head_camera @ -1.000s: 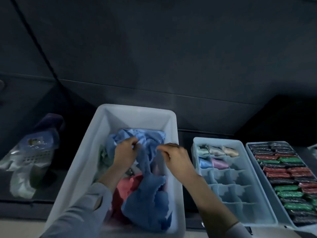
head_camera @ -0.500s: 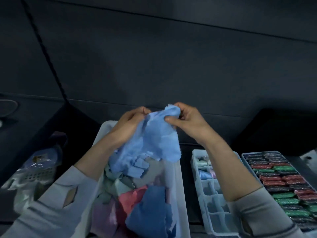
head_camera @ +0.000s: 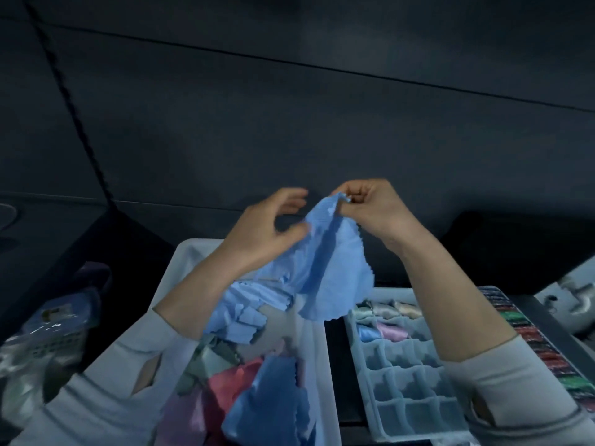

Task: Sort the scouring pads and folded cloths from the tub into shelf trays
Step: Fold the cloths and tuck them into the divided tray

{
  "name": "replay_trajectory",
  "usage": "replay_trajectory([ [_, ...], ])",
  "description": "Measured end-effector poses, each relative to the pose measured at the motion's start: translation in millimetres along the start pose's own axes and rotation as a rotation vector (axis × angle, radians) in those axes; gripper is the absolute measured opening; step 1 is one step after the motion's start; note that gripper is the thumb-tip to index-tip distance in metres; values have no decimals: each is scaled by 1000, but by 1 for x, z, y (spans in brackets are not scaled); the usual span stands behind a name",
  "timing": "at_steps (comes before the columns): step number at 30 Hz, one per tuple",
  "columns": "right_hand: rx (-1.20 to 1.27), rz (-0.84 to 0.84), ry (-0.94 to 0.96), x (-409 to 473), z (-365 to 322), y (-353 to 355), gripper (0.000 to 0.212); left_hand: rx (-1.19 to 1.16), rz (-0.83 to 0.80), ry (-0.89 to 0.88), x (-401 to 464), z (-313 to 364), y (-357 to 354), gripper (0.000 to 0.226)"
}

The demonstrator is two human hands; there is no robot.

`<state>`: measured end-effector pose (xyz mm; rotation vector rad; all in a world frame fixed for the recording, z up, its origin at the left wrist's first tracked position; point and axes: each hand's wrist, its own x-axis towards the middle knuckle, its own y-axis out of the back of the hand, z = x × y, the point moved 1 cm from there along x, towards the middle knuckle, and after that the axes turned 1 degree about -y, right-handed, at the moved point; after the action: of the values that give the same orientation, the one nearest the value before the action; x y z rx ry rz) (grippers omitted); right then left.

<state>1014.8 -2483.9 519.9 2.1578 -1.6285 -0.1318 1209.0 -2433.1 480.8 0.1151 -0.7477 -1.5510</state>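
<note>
1. Your right hand is up high, pinching the top corner of a light blue cloth with a zigzag-cut edge between thumb and curled fingers.
2. Your left hand is on the same cloth lower down, on its left edge. The thumb and fingertips look like they're nipping the fabric, with the index finger lifted a bit above it.
3. The cloth hangs between both hands, above the far end of the white rectangular plastic tub, and its bottom edge dangles over the tub's right rim.
4. There's more light blue fabric bunched under your left wrist. I can't tell if it's the same piece or another one.
5. Lower in the tub you've got a loose pile: a darker blue cloth, a coral-pink cloth, a pale lilac cloth and some grey-green stuff in between.
6. Just right of the tub sits the pale blue divided plastic tray. Its far cells hold a few small rolled cloths in cream, blue and pink, and the nearer cells show only their dividers.
7. Further right, partly behind your right forearm, there's a second tray packed with rows of red, green and dark wrapped scouring pads.
8. Way off to the left there's a blurry clear-wrapped package with a pale basket inside.
9. Both of your sleeves are light grey.
</note>
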Motion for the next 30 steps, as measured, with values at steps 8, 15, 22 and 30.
replay_trajectory([
  [8, -79, -192, -144, -19, 11, 5, 22, 30, 386, -91, 17, 14, -7, 16],
  [15, 18, -122, -219, -40, 32, 20, 16, -362, 368, 218, 22, 4, 11, 17],
  [22, 142, 49, -127, -45, 19, 44, 8, -566, 408, 325, 14, -4, 13, 24],
  [30, -45, 270, -194, -44, 32, 51, 20, -495, 578, 324, 8, -18, 10, 25],
])
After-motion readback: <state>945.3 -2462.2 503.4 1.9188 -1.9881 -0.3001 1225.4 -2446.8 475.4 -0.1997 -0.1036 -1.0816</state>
